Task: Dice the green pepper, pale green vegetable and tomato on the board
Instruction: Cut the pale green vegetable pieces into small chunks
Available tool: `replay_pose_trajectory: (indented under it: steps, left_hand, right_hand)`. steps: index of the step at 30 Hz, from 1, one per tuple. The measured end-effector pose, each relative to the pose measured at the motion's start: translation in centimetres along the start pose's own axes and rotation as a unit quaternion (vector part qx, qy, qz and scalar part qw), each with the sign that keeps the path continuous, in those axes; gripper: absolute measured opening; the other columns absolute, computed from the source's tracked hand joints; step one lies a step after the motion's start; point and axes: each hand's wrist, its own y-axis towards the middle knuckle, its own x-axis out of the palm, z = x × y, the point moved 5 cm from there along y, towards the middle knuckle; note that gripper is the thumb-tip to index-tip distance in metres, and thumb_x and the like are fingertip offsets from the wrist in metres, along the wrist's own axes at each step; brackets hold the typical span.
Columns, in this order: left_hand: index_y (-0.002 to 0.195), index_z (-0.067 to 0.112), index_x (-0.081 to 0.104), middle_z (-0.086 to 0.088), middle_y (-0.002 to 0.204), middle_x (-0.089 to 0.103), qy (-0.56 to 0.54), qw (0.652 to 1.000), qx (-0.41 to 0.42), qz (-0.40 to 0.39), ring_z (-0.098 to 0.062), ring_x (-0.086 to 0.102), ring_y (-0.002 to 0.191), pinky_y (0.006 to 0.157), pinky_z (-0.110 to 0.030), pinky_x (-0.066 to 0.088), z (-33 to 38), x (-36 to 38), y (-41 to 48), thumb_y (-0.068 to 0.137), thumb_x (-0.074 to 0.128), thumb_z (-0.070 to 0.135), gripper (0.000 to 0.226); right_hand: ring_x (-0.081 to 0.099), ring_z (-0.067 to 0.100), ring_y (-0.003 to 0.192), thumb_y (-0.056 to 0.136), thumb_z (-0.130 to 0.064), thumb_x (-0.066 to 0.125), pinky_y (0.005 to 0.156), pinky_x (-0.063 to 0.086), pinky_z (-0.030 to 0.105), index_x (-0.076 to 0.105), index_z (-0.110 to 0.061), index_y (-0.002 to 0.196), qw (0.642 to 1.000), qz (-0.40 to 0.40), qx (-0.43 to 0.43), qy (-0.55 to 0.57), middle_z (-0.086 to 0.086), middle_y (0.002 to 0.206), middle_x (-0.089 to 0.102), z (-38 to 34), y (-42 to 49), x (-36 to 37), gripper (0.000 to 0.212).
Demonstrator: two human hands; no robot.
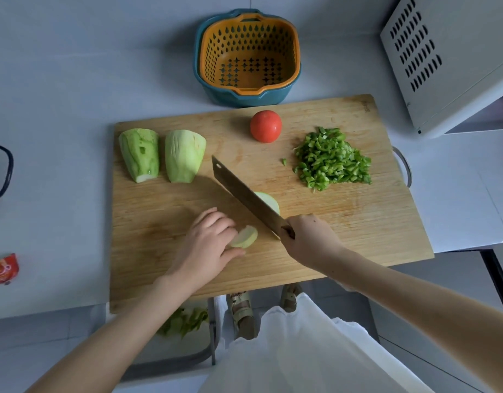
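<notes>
Inside board's (pixel 329 222) edges, left hand (pixel 209 239) holds slice (pixel 246 236), seemingly; right (pixel 309 239) grips cleaver (pixel 244 191).

Board (pixel 343 228) is plain matt wood, grain showing and knife scars all over. The cleaver (pixel 243 192) looks like dull brushed metal. Strainer basket (pixel 287 49) and outer bowl (pixel 230 97) are smooth plastic. Tomato (pixel 265 126) skin's smooth, slightly shiny. Table (pixel 60 80) is matt.

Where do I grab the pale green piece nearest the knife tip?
Grip the pale green piece from above, across its rounded back, pinching both long sides near the wider far end. It lies lengthwise, tapering toward you, so the narrow near end would likely slip.
</notes>
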Motion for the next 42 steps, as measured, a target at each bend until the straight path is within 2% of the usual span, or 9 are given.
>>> replay_pose_trajectory:
  steps: [5, 7, 9, 11, 15, 22, 32, 37, 42]
  left_hand:
    - [0.069, 0.014, 0.057, 0.004, 0.063, 0.054, -0.155, 0.956, -0.239, -0.068, -0.012, 0.049, 0.059, 0.051, -0.019, 0.030, -1.1, -2.3, 0.1, 0.082, 0.059, 0.049, 0.038]
    - [0.080, 0.008, 0.063, 0.000, 0.074, 0.062, -0.368, 0.837, -0.388, -0.116, -0.014, 0.057, 0.069, 0.062, -0.022, 0.042, -2.0, -1.6, -0.6, 0.083, 0.064, 0.045, 0.037]
    - [0.104, 0.006, 0.064, -0.009, 0.099, 0.068, -0.569, 0.650, -0.488, -0.125, -0.022, 0.065, 0.092, 0.080, -0.036, 0.053, -2.3, -0.6, -1.3, 0.074, 0.069, 0.040, 0.046]
    - [0.113, 0.004, 0.059, -0.017, 0.108, 0.064, -0.657, 0.519, -0.537, -0.109, -0.029, 0.064, 0.098, 0.075, -0.043, 0.056, -2.4, 0.0, -2.0, 0.068, 0.070, 0.034, 0.055]
    - [0.116, 0.000, 0.052, -0.023, 0.112, 0.059, -0.687, 0.445, -0.570, -0.067, -0.034, 0.061, 0.101, 0.067, -0.046, 0.056, -2.7, 0.8, -2.7, 0.081, 0.067, 0.024, 0.045]
    - [0.109, -0.009, 0.054, -0.024, 0.104, 0.063, -0.710, 0.435, -0.551, -0.051, -0.032, 0.063, 0.096, 0.079, -0.044, 0.054, -1.8, 1.2, -2.6, 0.091, 0.053, 0.001, 0.020]
    - [0.102, -0.005, 0.058, -0.019, 0.094, 0.065, -0.651, 0.505, -0.567, 0.003, -0.028, 0.066, 0.088, 0.076, -0.038, 0.057, -1.4, 1.5, -3.1, 0.090, 0.057, 0.004, 0.014]
    - [0.115, 0.003, 0.047, -0.019, 0.103, 0.061, -0.581, 0.586, -0.562, 0.054, -0.027, 0.069, 0.083, 0.069, -0.037, 0.059, -2.5, 0.9, -3.4, 0.083, 0.069, 0.008, 0.039]
    - [0.100, 0.006, 0.050, -0.018, 0.097, 0.062, -0.573, 0.619, -0.534, 0.060, -0.025, 0.069, 0.074, 0.070, -0.039, 0.059, -2.2, 0.5, -2.9, 0.084, 0.067, 0.006, 0.023]
  right_hand:
    - [0.032, 0.014, 0.046, 0.093, -0.017, 0.041, 0.043, 0.025, 0.024, 0.033, -0.016, 0.055, 1.000, 0.000, -0.012, -0.003, -0.001, 0.053, 0.037, -0.4, -0.7, 0.2, 0.039]
    - [0.031, 0.013, 0.045, 0.093, -0.017, 0.042, 0.042, 0.023, 0.022, 0.033, -0.014, 0.055, 1.000, 0.006, -0.011, 0.003, -0.001, 0.052, 0.037, -0.4, -1.1, 0.2, 0.039]
    - [0.033, 0.014, 0.045, 0.093, -0.017, 0.043, 0.042, 0.025, 0.021, 0.035, -0.014, 0.056, 1.000, 0.009, -0.010, 0.015, -0.001, 0.052, 0.039, -0.4, -1.4, 0.1, 0.038]
    - [0.040, 0.016, 0.046, 0.092, -0.017, 0.043, 0.043, 0.032, 0.025, 0.038, -0.012, 0.057, 0.999, 0.010, -0.009, 0.030, 0.001, 0.053, 0.043, -0.3, -1.6, 0.0, 0.035]
    - [0.051, 0.022, 0.051, 0.093, -0.018, 0.043, 0.049, 0.044, 0.031, 0.042, -0.011, 0.060, 0.999, 0.005, -0.006, 0.034, 0.005, 0.058, 0.051, -0.3, -1.9, -0.1, 0.033]
    - [0.064, 0.033, 0.061, 0.094, -0.020, 0.041, 0.052, 0.050, 0.036, 0.045, -0.010, 0.063, 0.999, 0.012, -0.011, 0.033, 0.008, 0.060, 0.055, -0.8, -2.7, -0.6, 0.032]
    - [0.063, 0.032, 0.062, 0.095, -0.019, 0.039, 0.047, 0.037, 0.027, 0.045, -0.007, 0.067, 0.998, 0.018, -0.052, 0.005, 0.008, 0.058, 0.049, -3.4, -5.0, -0.9, 0.032]
    - [0.045, 0.020, 0.049, 0.095, -0.018, 0.037, 0.044, 0.030, 0.025, 0.034, -0.013, 0.059, 0.998, 0.006, -0.058, -0.014, 0.001, 0.055, 0.041, -4.4, -5.3, 0.0, 0.036]
    - [0.031, 0.013, 0.045, 0.095, -0.018, 0.037, 0.042, 0.021, 0.024, 0.031, -0.015, 0.058, 0.998, -0.002, -0.050, -0.037, 0.000, 0.055, 0.037, -4.9, -5.4, 0.4, 0.038]
